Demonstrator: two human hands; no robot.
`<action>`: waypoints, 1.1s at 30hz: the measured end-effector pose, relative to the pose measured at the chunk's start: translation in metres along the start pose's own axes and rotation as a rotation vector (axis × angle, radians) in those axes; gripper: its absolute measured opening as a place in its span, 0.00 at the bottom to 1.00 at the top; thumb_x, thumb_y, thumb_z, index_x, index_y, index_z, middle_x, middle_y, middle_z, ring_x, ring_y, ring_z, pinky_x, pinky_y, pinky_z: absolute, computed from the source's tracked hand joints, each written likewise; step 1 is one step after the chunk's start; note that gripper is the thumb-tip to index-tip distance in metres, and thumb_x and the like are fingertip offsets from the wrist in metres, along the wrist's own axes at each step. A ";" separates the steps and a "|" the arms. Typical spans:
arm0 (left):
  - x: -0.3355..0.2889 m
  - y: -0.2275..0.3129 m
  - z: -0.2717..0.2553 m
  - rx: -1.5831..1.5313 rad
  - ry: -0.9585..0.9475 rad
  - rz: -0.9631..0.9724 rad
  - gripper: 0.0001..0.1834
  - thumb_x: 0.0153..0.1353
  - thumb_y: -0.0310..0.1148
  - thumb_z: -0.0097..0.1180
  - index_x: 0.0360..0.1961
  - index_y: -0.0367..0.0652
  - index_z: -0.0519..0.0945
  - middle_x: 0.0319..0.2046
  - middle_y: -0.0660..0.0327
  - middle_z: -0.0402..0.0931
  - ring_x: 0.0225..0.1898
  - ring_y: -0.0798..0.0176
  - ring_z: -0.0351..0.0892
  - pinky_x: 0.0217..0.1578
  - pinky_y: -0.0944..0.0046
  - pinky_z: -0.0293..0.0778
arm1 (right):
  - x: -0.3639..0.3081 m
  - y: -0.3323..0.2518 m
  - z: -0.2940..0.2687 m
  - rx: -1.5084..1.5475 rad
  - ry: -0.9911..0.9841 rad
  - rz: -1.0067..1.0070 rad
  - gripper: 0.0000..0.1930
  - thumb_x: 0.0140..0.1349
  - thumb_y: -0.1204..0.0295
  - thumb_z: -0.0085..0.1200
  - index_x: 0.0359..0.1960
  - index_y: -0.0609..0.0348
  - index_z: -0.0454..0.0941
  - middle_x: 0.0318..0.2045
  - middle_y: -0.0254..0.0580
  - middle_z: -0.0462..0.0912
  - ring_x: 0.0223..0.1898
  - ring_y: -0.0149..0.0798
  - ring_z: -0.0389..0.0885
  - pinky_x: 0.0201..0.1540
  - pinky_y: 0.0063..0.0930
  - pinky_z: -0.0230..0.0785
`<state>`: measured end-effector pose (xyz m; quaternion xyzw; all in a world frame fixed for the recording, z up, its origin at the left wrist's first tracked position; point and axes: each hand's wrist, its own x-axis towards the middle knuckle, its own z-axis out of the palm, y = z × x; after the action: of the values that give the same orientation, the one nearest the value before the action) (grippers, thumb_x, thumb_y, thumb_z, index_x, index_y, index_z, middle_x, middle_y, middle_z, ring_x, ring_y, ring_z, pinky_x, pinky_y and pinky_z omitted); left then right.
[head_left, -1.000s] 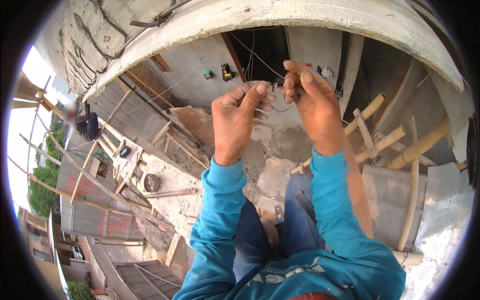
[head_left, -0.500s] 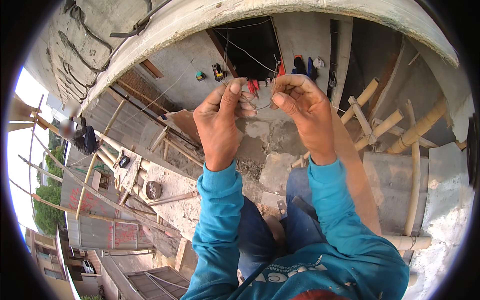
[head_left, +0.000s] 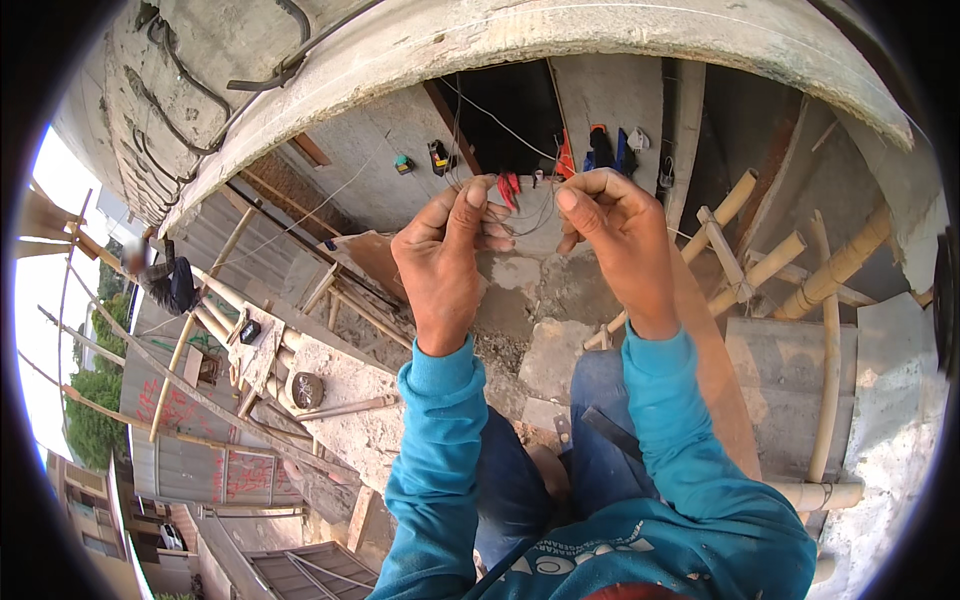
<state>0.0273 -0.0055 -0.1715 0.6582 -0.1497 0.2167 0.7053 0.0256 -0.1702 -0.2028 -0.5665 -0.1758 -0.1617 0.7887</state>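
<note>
In front of me at the middle, my left hand [head_left: 442, 262] pinches a thin loose wire or line [head_left: 533, 228] between thumb and fingers. Its strands curve across to my right hand [head_left: 632, 255], where thumb and forefinger are also pressed together on it. Fine strands rise from beside the left hand toward the dark opening behind. The two hands are apart, with the loop between them. Beyond the fingertips lies a red-handled tool [head_left: 509, 188]; its exact kind is unclear.
Overhead curves a rough concrete edge [head_left: 560, 42] with bent steel bars [head_left: 185, 75]. Bamboo poles [head_left: 772, 262] stand at the right. A tape measure [head_left: 403, 164] and blue-and-black tools [head_left: 605, 148] rest on the ledge ahead. Another person [head_left: 178, 285] is on the scaffolding far left.
My right hand has turned slightly and its thumb and forefinger have come together more on the line. The left hand keeps its pinch, and the whole view has shifted a little.
</note>
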 end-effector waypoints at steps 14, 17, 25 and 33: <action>0.008 -0.001 -0.011 0.062 0.011 -0.016 0.15 0.67 0.36 0.59 0.44 0.32 0.84 0.27 0.62 0.79 0.25 0.72 0.75 0.27 0.72 0.73 | 0.002 0.001 -0.049 0.125 -0.451 0.311 0.08 0.63 0.71 0.58 0.39 0.62 0.76 0.31 0.33 0.77 0.30 0.30 0.81 0.37 0.25 0.74; 0.010 -0.006 -0.007 0.041 -0.013 -0.009 0.15 0.67 0.36 0.59 0.44 0.33 0.84 0.26 0.61 0.80 0.25 0.72 0.76 0.28 0.72 0.73 | 0.004 0.008 -0.058 0.176 -0.535 0.328 0.09 0.63 0.69 0.59 0.39 0.62 0.76 0.32 0.33 0.77 0.31 0.31 0.81 0.39 0.26 0.74; 0.010 -0.002 -0.004 0.010 0.052 -0.031 0.15 0.65 0.35 0.61 0.43 0.32 0.85 0.25 0.59 0.81 0.23 0.70 0.78 0.25 0.71 0.78 | -0.002 0.026 -0.033 0.338 -0.176 0.021 0.26 0.64 0.63 0.61 0.56 0.66 0.67 0.45 0.40 0.74 0.44 0.34 0.76 0.43 0.32 0.75; 0.008 -0.005 0.000 -0.010 0.067 0.006 0.14 0.65 0.33 0.61 0.44 0.31 0.84 0.27 0.58 0.82 0.24 0.70 0.79 0.26 0.72 0.78 | -0.006 -0.009 0.008 -0.871 -0.112 -0.845 0.17 0.55 0.74 0.63 0.48 0.60 0.80 0.49 0.41 0.78 0.52 0.43 0.75 0.59 0.41 0.65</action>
<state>0.0373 -0.0049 -0.1719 0.6467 -0.1288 0.2400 0.7124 0.0155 -0.1647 -0.1954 -0.7259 -0.3446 -0.4875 0.3416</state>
